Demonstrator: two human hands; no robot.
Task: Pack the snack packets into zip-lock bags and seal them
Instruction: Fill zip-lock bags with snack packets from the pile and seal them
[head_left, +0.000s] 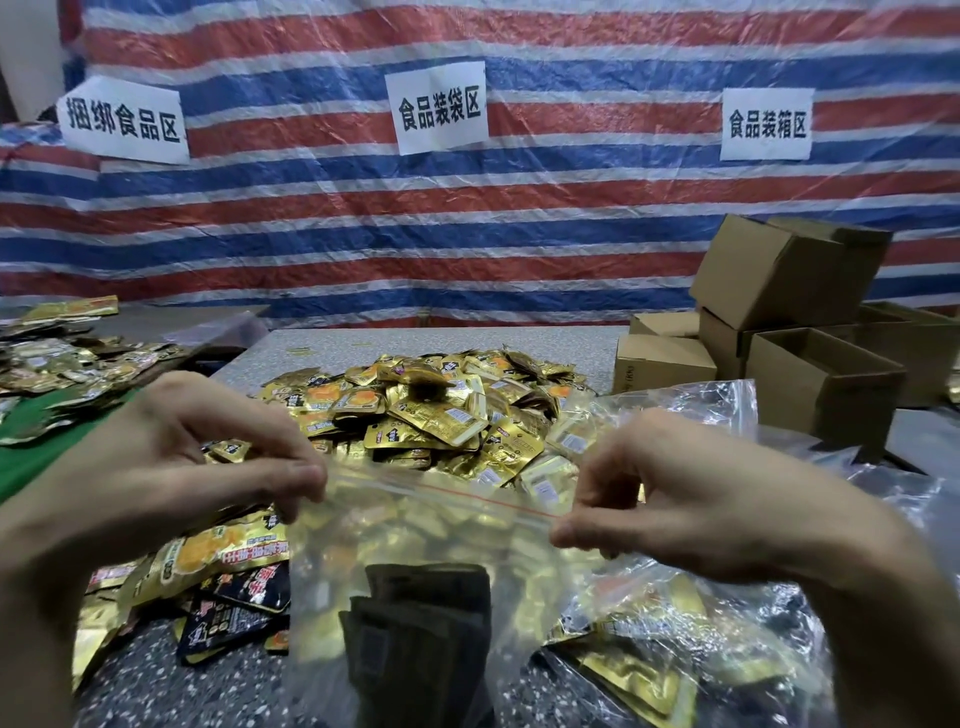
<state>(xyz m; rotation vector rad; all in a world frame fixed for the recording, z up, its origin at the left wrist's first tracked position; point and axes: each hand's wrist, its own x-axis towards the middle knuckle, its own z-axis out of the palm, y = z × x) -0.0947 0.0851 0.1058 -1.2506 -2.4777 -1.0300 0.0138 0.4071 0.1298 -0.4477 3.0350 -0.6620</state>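
Observation:
I hold a clear zip-lock bag (415, 561) upright in front of me, with dark snack packets (426, 618) inside near its bottom. My left hand (171, 467) pinches the left end of the bag's red-lined zip strip (467, 496). My right hand (701, 499) pinches the strip's right end. Behind the bag lies a big heap of gold snack packets (436, 415) on the speckled table (332, 348). Whether the strip is pressed shut along its length I cannot tell.
More gold and black packets (228, 582) lie at the lower left. Filled and loose clear bags (675, 649) pile up at the right. Cardboard boxes (789, 332) stack at the back right. A second packet heap (57, 358) sits far left. A striped tarp (571, 208) with paper signs hangs behind.

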